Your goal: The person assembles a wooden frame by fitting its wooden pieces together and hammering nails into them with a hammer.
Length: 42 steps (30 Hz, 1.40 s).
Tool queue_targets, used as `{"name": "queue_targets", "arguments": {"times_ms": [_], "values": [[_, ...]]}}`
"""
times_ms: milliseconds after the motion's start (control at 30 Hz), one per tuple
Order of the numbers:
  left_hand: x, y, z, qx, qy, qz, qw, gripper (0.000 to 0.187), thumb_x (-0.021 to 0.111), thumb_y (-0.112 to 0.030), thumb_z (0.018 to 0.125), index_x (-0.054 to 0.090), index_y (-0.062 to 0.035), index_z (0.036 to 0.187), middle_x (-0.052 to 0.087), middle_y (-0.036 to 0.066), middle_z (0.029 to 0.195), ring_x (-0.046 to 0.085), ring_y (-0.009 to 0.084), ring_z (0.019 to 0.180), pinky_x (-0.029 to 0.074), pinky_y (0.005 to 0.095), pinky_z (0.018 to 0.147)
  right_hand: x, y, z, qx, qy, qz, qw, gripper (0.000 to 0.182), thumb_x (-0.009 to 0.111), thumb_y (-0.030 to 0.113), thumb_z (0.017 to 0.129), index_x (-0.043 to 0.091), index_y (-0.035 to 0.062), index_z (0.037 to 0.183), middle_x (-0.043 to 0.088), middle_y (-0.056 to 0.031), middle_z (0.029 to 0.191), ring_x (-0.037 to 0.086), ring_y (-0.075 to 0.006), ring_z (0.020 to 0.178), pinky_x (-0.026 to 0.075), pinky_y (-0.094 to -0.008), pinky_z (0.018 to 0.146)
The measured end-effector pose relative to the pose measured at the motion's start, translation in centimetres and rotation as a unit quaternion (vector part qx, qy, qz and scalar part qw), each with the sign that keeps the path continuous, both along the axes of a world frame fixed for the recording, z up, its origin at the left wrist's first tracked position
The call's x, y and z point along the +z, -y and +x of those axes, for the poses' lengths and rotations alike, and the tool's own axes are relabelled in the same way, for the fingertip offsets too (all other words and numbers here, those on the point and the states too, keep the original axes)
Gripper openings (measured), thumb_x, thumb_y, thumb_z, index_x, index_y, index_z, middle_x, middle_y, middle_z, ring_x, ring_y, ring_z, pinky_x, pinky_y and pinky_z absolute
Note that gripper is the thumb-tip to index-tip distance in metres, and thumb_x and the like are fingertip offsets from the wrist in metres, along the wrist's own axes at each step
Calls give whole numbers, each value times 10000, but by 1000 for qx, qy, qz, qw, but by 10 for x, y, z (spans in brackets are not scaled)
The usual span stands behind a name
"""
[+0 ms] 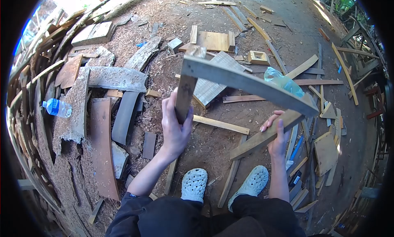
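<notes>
Raised in front of me is a wooden frame (246, 82), a long greyish board with a shorter piece joined at each end. My left hand (176, 121) is wrapped round the short upright piece on the left. On the other side, my right hand (277, 134) grips the right-hand piece, which slants down toward my feet; its fingers show on both sides of the wood. Below the frame lies a thin pale strip of wood (221, 124) on the ground. Behind it rests a weathered grey board (217, 81).
A water bottle (57, 108) lies on a chip-covered slab at left, near curved boards (104, 142). A teal plastic bag (283, 81) sits beyond the frame. Loose offcuts and a square wooden panel (326, 153) are scattered at right. My white clogs (194, 184) stand on the dirt.
</notes>
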<state>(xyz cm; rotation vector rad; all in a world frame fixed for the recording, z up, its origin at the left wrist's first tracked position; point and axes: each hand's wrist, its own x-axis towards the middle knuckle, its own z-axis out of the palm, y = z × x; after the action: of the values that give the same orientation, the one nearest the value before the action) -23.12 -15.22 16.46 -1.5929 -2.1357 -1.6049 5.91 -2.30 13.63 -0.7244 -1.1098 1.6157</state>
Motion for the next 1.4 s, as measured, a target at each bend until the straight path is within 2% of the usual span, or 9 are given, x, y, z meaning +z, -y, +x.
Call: {"name": "queue_targets", "arguments": {"times_ms": [133,600,767,800,833,933,1100,1300,1400], "values": [[-5,8,8,2,-66,15,998,753,716,9,925,337,-64,1571,542,253,1338,604,406,1141,537,496,935,-3,15,6,-35,30,20,999,376,558,368,1097,499,66,1311,526,-67,895,570,-179,766,524,-366,733],[8,20,25,-29,-97,19,995,968,772,82,739,343,-63,1594,536,238,1288,610,416,1088,560,489,856,-23,36,20,-33,3,-18,999,338,524,378,1108,530,63,1232,531,-63,882,576,-198,803,517,-398,826],[41,22,38,-45,-129,-1,991,905,802,69,700,480,-40,1539,569,202,1183,630,362,983,557,450,788,-27,30,17,-113,99,-86,985,375,513,319,1112,521,23,1342,681,-130,1073,659,-247,973,542,-424,944],[43,21,41,-43,-119,10,992,858,814,49,695,541,-39,1504,572,192,1150,620,341,953,545,444,778,-41,26,29,-87,104,-108,985,483,528,292,1104,437,17,1490,633,-177,1337,609,-284,1231,464,-412,1093],[48,22,43,-52,-114,15,992,858,814,49,695,541,-39,1504,572,192,1150,620,341,953,545,444,778,-33,27,24,-98,108,-104,984,483,528,292,1104,437,17,1490,633,-177,1337,609,-284,1231,464,-412,1093],[59,20,48,-59,-177,-24,982,902,843,56,664,532,-13,1507,579,214,1182,632,359,995,553,446,813,-4,28,1,-330,164,72,927,705,524,372,1078,254,2,1615,317,-199,1661,260,-316,1565,125,-468,1290],[63,12,60,-58,-169,-5,984,746,801,10,733,626,-85,1452,574,167,1109,597,294,881,510,403,729,91,5,11,-349,269,409,799,932,286,726,1026,323,-3,1605,266,-222,1705,215,-379,1593,91,-561,1284],[63,3,79,-76,-217,23,973,602,751,-30,811,682,-130,1401,585,120,1079,601,247,856,495,370,702,197,-21,-8,-41,300,408,861,1213,101,927,899,513,-56,1478,511,-246,1552,442,-350,1487,244,-485,1255],[66,1,83,-76,-216,14,973,601,738,-38,815,680,-129,1407,586,115,1085,600,243,861,495,365,710,202,-20,-20,70,375,373,846,1150,87,897,934,661,-45,1261,728,-172,1193,693,-235,1076,517,-341,929]]}}
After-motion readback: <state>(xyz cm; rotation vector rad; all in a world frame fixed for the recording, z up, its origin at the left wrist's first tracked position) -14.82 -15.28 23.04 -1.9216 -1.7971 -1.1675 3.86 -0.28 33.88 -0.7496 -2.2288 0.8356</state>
